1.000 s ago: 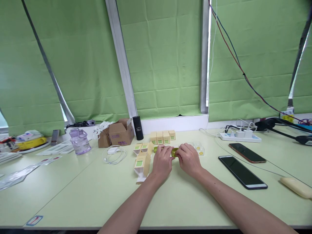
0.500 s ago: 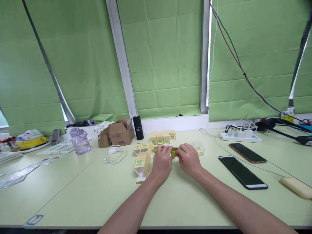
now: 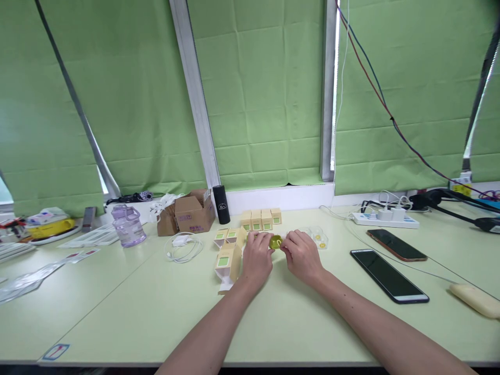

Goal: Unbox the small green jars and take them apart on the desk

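A small, round, olive-green piece (image 3: 275, 242), dish-like with a pale curved streak inside, is held up between my two hands above the table. My left hand (image 3: 257, 256) is closed on its left side, fingertips along the rim. Thumb and fingers of my right hand (image 3: 302, 256) pinch at its right edge, at the end of the pale streak. Clear plastic blister packaging (image 3: 321, 238) with yellow spots lies behind my right hand. Left of my left hand stand open cardboard boxes (image 3: 228, 260) with green labels, partly hidden by it.
Small closed boxes (image 3: 256, 221) line up farther back. A brown carton (image 3: 194, 212), a black cylinder (image 3: 221, 205), a coiled white cable (image 3: 185, 249) and a purple bottle (image 3: 128, 226) stand to the left. Two phones (image 3: 389, 276) and a power strip (image 3: 386, 221) lie to the right.
The green piece has turned so that its round inside and pale streak now show. My left hand has shifted slightly left; my right hand has barely moved.
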Demonstrator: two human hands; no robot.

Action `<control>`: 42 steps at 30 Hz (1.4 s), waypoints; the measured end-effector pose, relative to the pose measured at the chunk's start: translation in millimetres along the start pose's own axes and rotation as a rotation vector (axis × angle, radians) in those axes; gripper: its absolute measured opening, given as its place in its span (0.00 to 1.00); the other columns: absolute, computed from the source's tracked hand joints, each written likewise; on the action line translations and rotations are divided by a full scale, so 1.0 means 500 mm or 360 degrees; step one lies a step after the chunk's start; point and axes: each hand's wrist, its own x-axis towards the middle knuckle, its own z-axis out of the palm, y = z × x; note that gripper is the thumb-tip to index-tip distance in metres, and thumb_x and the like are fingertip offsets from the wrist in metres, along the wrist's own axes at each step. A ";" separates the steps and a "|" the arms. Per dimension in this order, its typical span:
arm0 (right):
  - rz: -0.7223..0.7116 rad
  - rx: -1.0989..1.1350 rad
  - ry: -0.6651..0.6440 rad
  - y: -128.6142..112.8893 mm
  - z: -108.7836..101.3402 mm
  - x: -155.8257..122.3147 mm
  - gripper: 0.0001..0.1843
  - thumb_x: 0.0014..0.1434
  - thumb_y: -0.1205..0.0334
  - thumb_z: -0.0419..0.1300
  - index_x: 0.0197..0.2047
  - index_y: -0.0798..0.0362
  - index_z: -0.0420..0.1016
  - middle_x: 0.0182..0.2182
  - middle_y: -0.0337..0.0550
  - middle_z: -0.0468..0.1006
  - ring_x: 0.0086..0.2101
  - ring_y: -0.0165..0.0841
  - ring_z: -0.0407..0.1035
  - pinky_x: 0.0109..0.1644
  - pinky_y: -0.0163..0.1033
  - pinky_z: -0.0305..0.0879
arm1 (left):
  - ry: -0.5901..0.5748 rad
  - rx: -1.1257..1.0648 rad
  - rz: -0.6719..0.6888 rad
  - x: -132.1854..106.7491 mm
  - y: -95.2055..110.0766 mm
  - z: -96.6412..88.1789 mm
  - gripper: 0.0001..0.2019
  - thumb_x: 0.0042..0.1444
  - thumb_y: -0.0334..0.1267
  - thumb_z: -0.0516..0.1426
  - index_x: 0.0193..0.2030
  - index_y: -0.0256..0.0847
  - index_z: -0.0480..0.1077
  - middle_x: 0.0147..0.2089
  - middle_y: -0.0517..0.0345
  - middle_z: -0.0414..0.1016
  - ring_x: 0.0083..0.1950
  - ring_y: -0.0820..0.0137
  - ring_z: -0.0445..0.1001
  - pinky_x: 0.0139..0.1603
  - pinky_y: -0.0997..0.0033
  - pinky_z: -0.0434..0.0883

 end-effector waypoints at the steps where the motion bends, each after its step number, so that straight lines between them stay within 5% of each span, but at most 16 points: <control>1: -0.0002 0.0007 0.0003 -0.002 -0.001 0.001 0.11 0.64 0.74 0.56 0.33 0.52 0.73 0.30 0.43 0.72 0.33 0.36 0.61 0.38 0.42 0.52 | 0.0017 -0.0017 -0.0049 0.000 -0.006 0.000 0.21 0.59 0.23 0.58 0.58 0.45 0.70 0.54 0.52 0.76 0.59 0.55 0.66 0.56 0.49 0.71; 12: 0.0134 0.0115 -0.0007 0.003 0.007 -0.006 0.10 0.63 0.75 0.56 0.34 0.52 0.74 0.33 0.42 0.75 0.34 0.35 0.64 0.37 0.40 0.53 | 0.0216 -0.0236 -0.0525 0.007 -0.026 -0.002 0.18 0.61 0.35 0.62 0.58 0.43 0.72 0.53 0.49 0.76 0.63 0.56 0.66 0.62 0.52 0.69; 24: 0.0135 -0.0287 -0.0512 0.032 0.108 0.010 0.12 0.54 0.78 0.63 0.29 0.51 0.77 0.28 0.45 0.80 0.35 0.37 0.67 0.38 0.42 0.47 | 0.0275 -0.0448 -0.0851 0.007 -0.045 0.003 0.22 0.63 0.49 0.60 0.61 0.46 0.72 0.56 0.47 0.74 0.45 0.62 0.77 0.51 0.58 0.75; 31: 0.0192 -0.0354 -0.0560 0.030 0.148 0.029 0.10 0.53 0.77 0.63 0.28 0.52 0.78 0.28 0.48 0.82 0.36 0.39 0.68 0.39 0.44 0.47 | 0.0271 -0.0521 -0.0975 0.011 -0.049 0.009 0.23 0.62 0.50 0.59 0.61 0.44 0.73 0.55 0.46 0.75 0.44 0.65 0.78 0.46 0.64 0.75; 36: 0.0198 -0.0353 -0.0550 0.030 0.143 0.019 0.08 0.57 0.75 0.63 0.32 0.52 0.79 0.30 0.49 0.83 0.38 0.41 0.68 0.41 0.44 0.48 | 0.0267 -0.0664 -0.1023 0.017 -0.049 0.011 0.22 0.61 0.48 0.60 0.59 0.41 0.74 0.48 0.49 0.80 0.47 0.63 0.78 0.46 0.66 0.74; 42: 0.0086 -0.0279 -0.0714 0.013 0.085 -0.003 0.09 0.53 0.76 0.62 0.32 0.53 0.76 0.34 0.49 0.82 0.41 0.41 0.69 0.42 0.43 0.50 | 0.0273 -0.1043 -0.1084 0.022 -0.044 0.014 0.20 0.60 0.50 0.62 0.53 0.41 0.73 0.45 0.48 0.81 0.46 0.62 0.79 0.41 0.67 0.75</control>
